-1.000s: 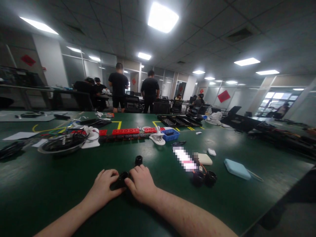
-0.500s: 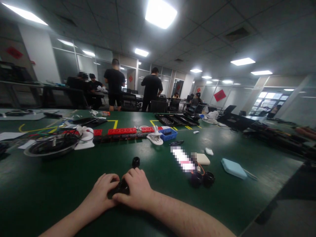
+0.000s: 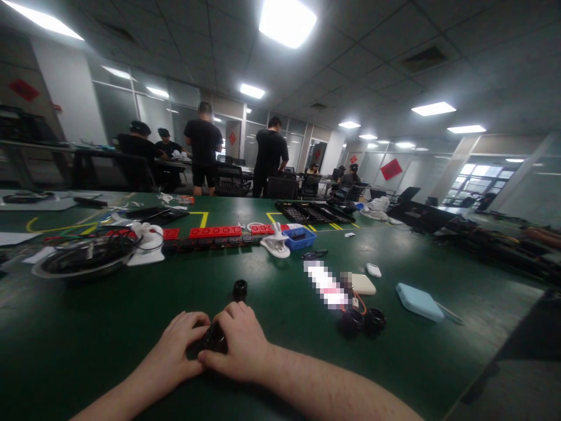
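A person's left hand (image 3: 179, 348) curls fingers and thumb around one side of a dark part (image 3: 215, 340), apparently steadying it low at the green table (image 3: 289, 316); a black cylinder (image 3: 239, 290) sits just beyond the fingers, the right hand (image 3: 242, 344) pinching the part's other side, two black rounded pieces (image 3: 352, 321) well to their right

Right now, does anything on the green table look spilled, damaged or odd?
Only the pixelated patch beside the cream case looks odd: its squares hide all detail. Nothing looks spilled or damaged, but the left hand and right hand partly cover a black part.
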Tool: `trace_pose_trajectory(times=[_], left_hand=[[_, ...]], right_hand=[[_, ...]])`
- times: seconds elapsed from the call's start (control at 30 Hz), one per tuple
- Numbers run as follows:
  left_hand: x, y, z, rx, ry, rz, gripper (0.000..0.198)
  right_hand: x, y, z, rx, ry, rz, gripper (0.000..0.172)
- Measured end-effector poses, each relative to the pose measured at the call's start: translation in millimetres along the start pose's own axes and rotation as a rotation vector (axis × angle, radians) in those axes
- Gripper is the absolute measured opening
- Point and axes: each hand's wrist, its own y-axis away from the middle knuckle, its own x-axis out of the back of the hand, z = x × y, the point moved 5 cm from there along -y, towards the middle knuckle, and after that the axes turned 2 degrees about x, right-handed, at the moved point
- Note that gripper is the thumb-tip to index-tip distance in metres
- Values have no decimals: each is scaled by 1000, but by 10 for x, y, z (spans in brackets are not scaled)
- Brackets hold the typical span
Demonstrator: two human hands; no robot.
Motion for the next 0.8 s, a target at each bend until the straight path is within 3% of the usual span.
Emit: trace_pose_trajectory(times=[0.6, 0.8], left_hand=[[12, 10, 20, -17, 37, 32, 25], [-10, 13, -7, 12, 56, 81, 35]], right_hand=[[36, 39, -37, -18, -93, -4, 40], [33, 52, -25, -7, -84, 5, 45]])
